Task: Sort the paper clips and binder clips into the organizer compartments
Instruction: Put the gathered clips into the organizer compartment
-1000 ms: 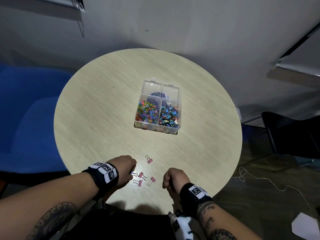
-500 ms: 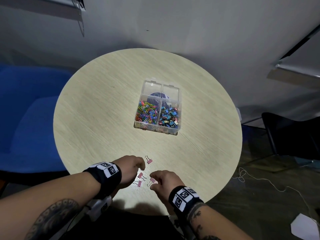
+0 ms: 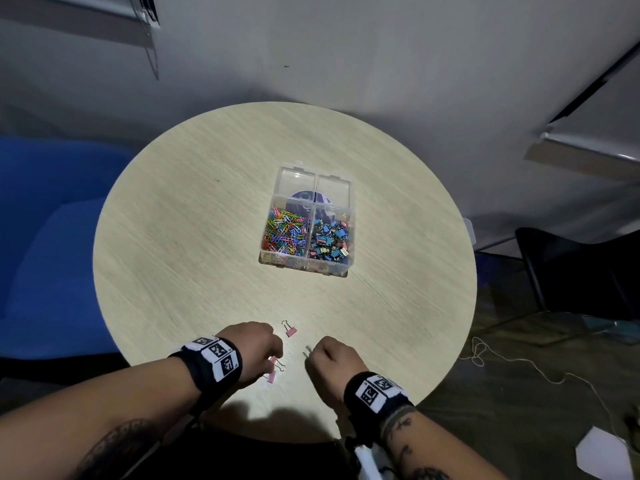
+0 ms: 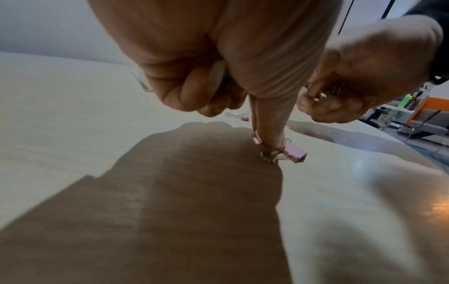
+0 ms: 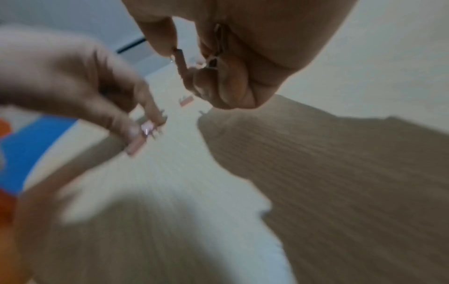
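A clear four-compartment organizer (image 3: 349, 233) stands mid-table, with coloured paper clips (image 3: 285, 233) in its near-left cell and binder clips (image 3: 329, 240) in its near-right cell. Near the front edge my left hand (image 3: 277, 356) reaches down and pinches the wire handle of a pink binder clip (image 4: 295, 153) that lies on the table. Another pink clip (image 3: 271, 376) lies just below that hand. My right hand (image 3: 311, 353) is curled and pinches a pink binder clip (image 5: 181, 59) above the table. One loose pink clip (image 3: 290, 330) lies beyond both hands.
The round light-wood table (image 3: 173, 237) has its front edge right under my wrists. A blue chair (image 3: 45, 237) stands to the left and a black chair (image 3: 581, 271) to the right. The organizer's two far cells (image 3: 313, 187) look see-through.
My right hand reached left to the rightmost pink clip, took it and drew back right. My left hand shifted onto the clips by its fingertips.
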